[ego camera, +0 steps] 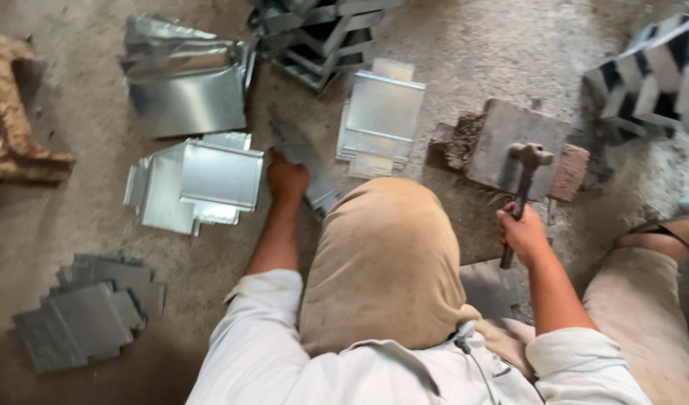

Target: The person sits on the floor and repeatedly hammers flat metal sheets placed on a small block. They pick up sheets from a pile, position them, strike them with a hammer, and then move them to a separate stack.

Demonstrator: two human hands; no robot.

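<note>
My left hand (286, 180) is closed on the near end of a grey sheet-metal piece (308, 161), which is blurred and lies low over the concrete floor. My right hand (523, 234) grips the dark handle of a hammer (529, 159). The hammer's head hangs over a flat grey metal block (502, 135) resting on reddish bricks (571, 171). My bent knee in tan trousers (385, 262) sits between the two hands and hides the floor below it.
Stacks of cut shiny sheets lie at left (198, 184), upper left (183, 82) and centre (379, 116). Folded metal pieces are piled at the top (314, 34) and upper right (659, 71). A dull stack (89, 309) lies lower left, a woven object (10, 112) far left.
</note>
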